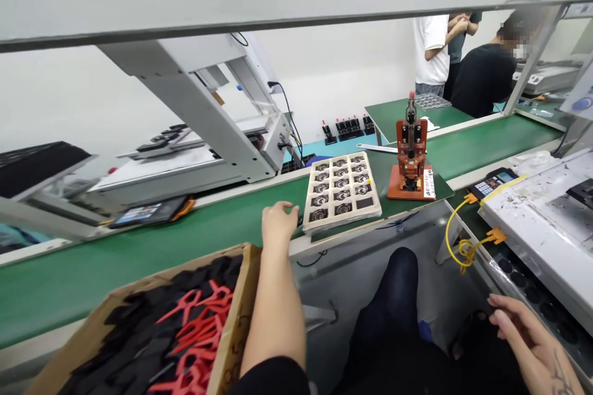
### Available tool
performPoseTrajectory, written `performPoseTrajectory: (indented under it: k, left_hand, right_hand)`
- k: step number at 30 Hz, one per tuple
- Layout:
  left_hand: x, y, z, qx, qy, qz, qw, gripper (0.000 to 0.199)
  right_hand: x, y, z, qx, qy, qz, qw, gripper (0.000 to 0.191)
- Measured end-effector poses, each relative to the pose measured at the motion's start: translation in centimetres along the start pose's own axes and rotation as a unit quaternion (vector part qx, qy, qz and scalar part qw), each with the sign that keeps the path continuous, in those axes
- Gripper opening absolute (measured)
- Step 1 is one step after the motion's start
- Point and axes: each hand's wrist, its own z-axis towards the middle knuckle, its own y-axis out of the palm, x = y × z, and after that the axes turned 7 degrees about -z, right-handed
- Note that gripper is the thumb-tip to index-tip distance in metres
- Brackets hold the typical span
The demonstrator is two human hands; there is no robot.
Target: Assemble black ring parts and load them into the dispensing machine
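My left hand [279,222] is stretched over the green belt [222,216], just left of a cream tray [345,225]. Its fingers are loosely bent, thumb and forefinger apart, and I see nothing held. Dark round parts [341,183] fill most of the tray's pockets; the front right pocket shows only a dark square. My right hand [528,336] hangs at the lower right above the floor, half curled and apparently holding nothing. Behind the tray's right side stands an orange toggle-clamp fixture [411,163] with a red-tipped lever. Below my left forearm is a cardboard box [248,284] of black pieces and red clip-shaped parts [204,327].
A white machine [551,222] stands at right, with a keypad device [493,182] and a looped yellow cable [449,234] beside it. A tablet-like device [152,211] lies on the belt's far edge. A metal beam [278,3] crosses above. Several people are at the back right.
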Motion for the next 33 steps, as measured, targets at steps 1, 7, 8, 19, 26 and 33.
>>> performPoseTrajectory:
  k: [1,7,8,19,26,33]
  left_hand:
    - [0.6,0.1,0.2,-0.009,0.012,0.000,1.000,0.029]
    - [5.2,2.6,0.7,-0.171,0.084,-0.006,0.982,0.021]
    - [5.7,2.8,0.8,-0.188,0.087,-0.003,0.978,0.022]
    - [15.5,1.5,-5.8,-0.182,0.366,-0.167,0.897,0.007]
    - [26.6,5.3,-16.7,-0.173,0.734,-0.387,0.530,0.017]
    - [31.1,5.8,-20.3,-0.138,0.794,-0.392,0.443,0.016]
  right_hand:
    - [-0.2,-0.2,0.0,-0.012,0.001,-0.005,1.000,0.044]
    - [-0.5,-0.4,0.0,0.006,0.016,-0.014,1.000,0.049]
    - [-0.4,-0.3,-0.1,0.004,0.017,-0.008,1.000,0.050]
    - [-2.9,-1.6,-0.8,-0.046,-0.003,0.073,0.996,0.053]
    - [-10.4,-4.0,1.9,0.030,-0.095,0.127,0.987,0.052]
    - [-10.6,-6.6,0.9,0.101,-0.073,0.102,0.987,0.037]
